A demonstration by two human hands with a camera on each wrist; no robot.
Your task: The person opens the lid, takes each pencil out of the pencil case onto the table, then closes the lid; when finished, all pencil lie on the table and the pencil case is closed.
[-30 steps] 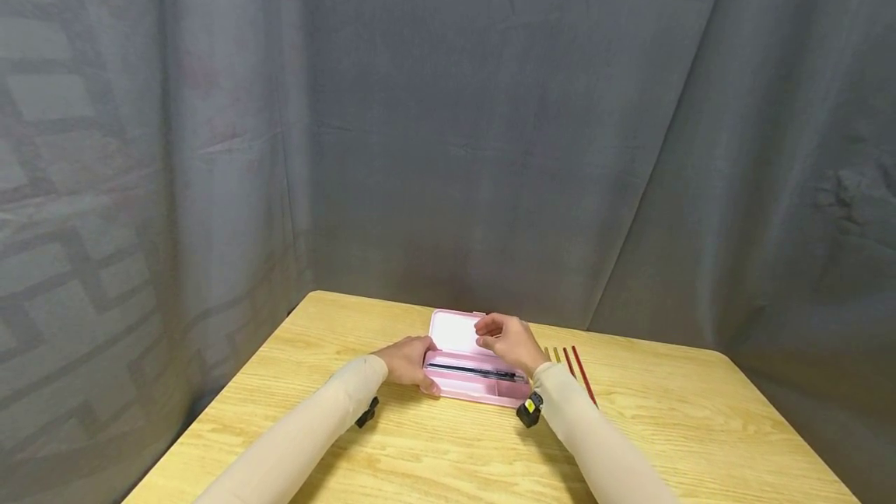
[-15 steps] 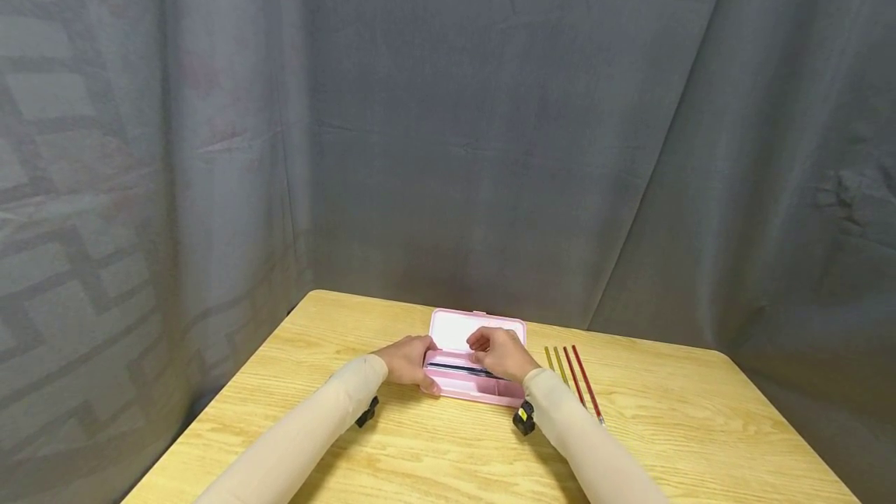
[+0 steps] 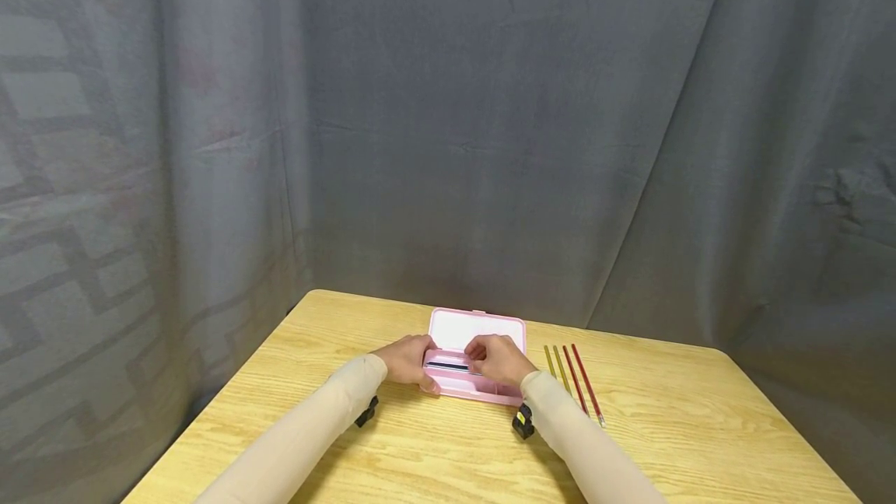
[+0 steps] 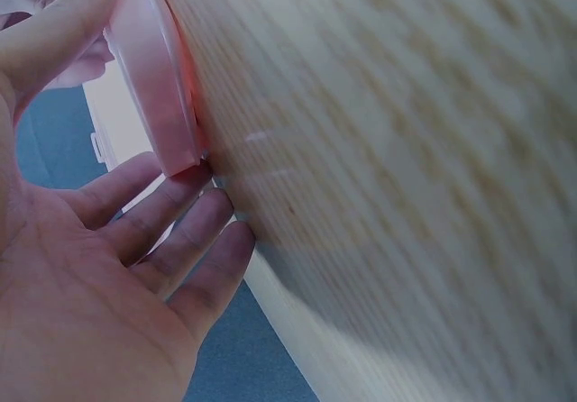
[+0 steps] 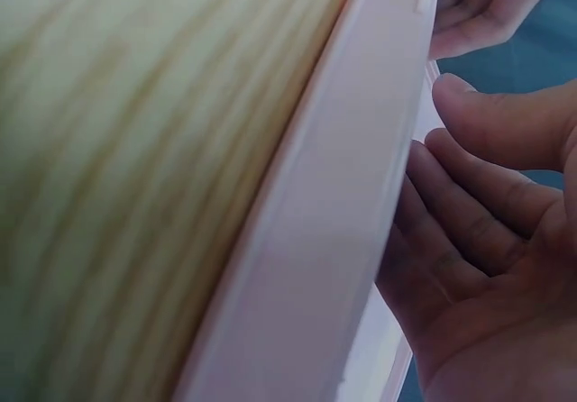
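Pink pencil case (image 3: 476, 364) lies open at the mid-back of the wooden bench (image 3: 434, 449), lid (image 3: 476, 330) tilted up and away from the person. A dark pen (image 3: 448, 365) lies lengthwise in the tray.

Left hand (image 3: 408, 360) braces the case's left end: thumb along the front wall, fingers (image 4: 180, 213) nearly straight against the end corner and the bench; grip relaxed, nothing enclosed (judged a steadying hold so the tray does not slide).

Right hand (image 3: 498, 358) hovers over the tray's middle, fingers (image 5: 469, 231) loosely bent just inside the wall, above the pen. Whether they pinch the pen cannot be told; the head view hides the fingertips.

Four pencils (image 3: 570, 379), two yellowish and two red, lie side by side just right of the case, apart from it.

Room: open bench in front and to the right; grey curtain (image 3: 490, 138) close behind the rear edge.
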